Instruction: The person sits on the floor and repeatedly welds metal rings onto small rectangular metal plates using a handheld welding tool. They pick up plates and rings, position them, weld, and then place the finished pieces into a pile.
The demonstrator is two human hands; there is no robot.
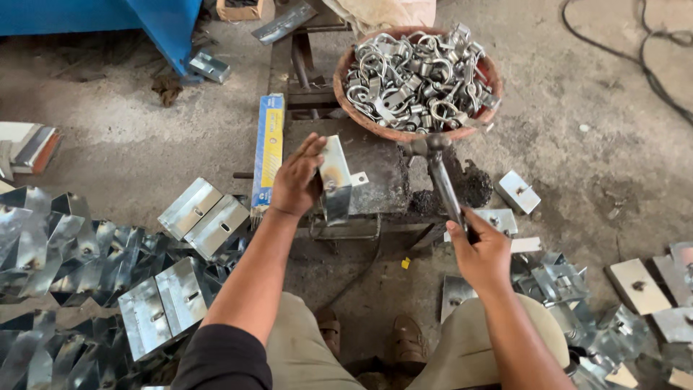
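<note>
Head view looks down on a gritty concrete floor, and at far left lies a heap of folded shiny sheet-metal brackets [65, 245], some stacked in pairs with small slots in their faces. Just right of them a long blue and yellow carton [268, 148] lies lengthwise on the floor beside a dark steel block [379, 170] that serves as an anvil. The person's left hand [297, 180] is wrapped around one bent bracket [334, 180], thumb and fingers gripping its left side, and holds it upright on the near left edge of the block, its lower flap hanging over the edge and a small tab sticking out to the right. Behind the block, further from the person, a round reddish basin [488, 72] is filled with silvery ring-and-staple hardware [415, 72]. The right hand [480, 253] is clenched around the lower end of a hammer [440, 180]; the handle slants up and leftward, and the head sits just below the basin's rim, above the far right corner of the block, well apart from the held bracket. To the right more flat and folded metal pieces [570, 289] are scattered over the floor beside the person's right knee, and a black cable [650, 72] curves across the upper right corner. Between the knees, two brown shoes [408, 339] rest on the floor.
</note>
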